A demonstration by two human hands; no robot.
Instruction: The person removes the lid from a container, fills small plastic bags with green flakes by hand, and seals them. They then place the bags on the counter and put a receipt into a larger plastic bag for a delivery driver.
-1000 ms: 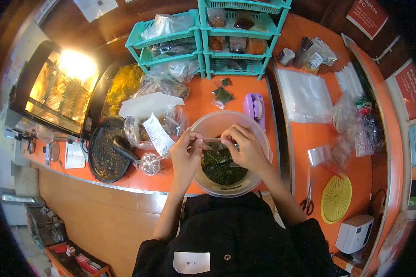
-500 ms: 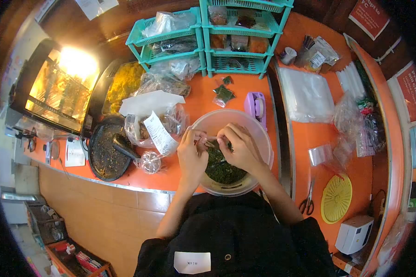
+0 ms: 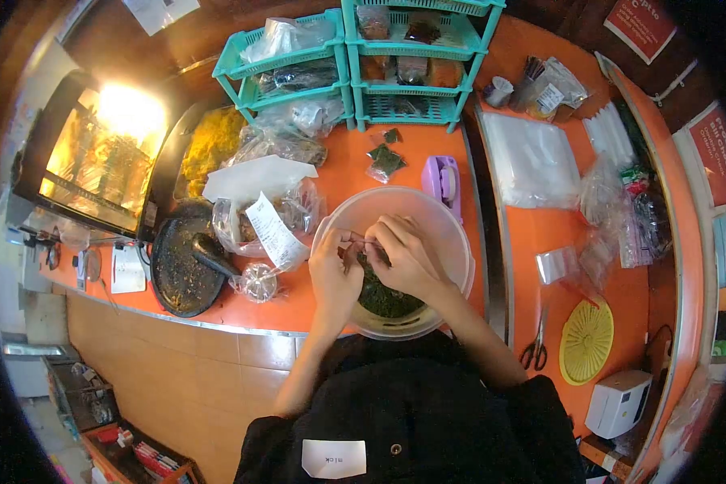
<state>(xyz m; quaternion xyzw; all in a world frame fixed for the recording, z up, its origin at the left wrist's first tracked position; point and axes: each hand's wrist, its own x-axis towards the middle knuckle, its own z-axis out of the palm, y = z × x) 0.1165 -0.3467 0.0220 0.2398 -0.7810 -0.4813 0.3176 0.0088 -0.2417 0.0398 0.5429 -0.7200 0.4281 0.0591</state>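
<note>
A round translucent plastic tub (image 3: 457, 242) stands in front of me, with dark green chopped leaves (image 3: 385, 300) in its bottom. Both hands meet over it with fingertips pinched together. My left hand (image 3: 336, 270) and my right hand (image 3: 407, 258) grip the mouth of a small clear plastic bag (image 3: 364, 247), mostly hidden by the fingers. Beyond the tub lie small filled bags of green leaves (image 3: 387, 162). A purple tape dispenser (image 3: 441, 179) stands just past the tub's right rim.
At left are a black stone mortar (image 3: 177, 278) with a pestle (image 3: 214, 254), a receipt (image 3: 276, 234) and bagged goods. Turquoise racks (image 3: 411, 109) stand behind. The right counter holds plastic bags (image 3: 532, 161), scissors (image 3: 534, 347), a yellow lid (image 3: 586, 341) and a white device (image 3: 619, 403).
My fingertips have come closer together on the bag's mouth, and the clear strip that showed between them is mostly covered. The whole view has shifted slightly.
</note>
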